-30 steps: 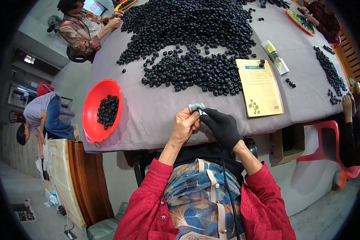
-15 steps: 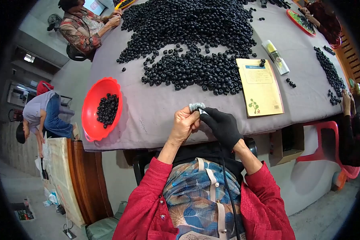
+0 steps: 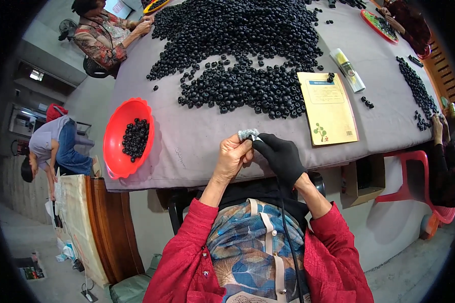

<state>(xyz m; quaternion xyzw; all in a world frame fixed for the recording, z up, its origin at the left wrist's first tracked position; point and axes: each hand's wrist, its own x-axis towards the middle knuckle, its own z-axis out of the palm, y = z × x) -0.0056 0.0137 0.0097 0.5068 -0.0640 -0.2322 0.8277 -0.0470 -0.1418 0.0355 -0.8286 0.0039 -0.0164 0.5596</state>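
Note:
My bare left hand (image 3: 232, 155) is closed in a pinch above the table's near edge. A speckled grey wrap (image 3: 248, 134) covers the tip of its index finger. My right hand (image 3: 282, 159), in a black glove, is closed too, its fingertips meeting the left's. A small pale, pointed bit (image 3: 256, 138) shows at the right fingertips; its kind is unclear. Whatever else sits between the fingers is hidden. Beyond my hands a heap of small, round black pieces (image 3: 242, 86) covers much of the table. More of them lie in a red scalloped bowl (image 3: 117, 144) to the left.
A yellow booklet (image 3: 333, 113) and a clear tube-shaped package (image 3: 347, 69) lie right of the heap on the grey tablecloth (image 3: 207, 166). People sit at the far left and right sides. Another person (image 3: 55, 144) bends over at left. A red chair (image 3: 409, 177) stands at right.
My hands stay together in nearly the same place, with only slight finger movement. The view has shifted very slightly.

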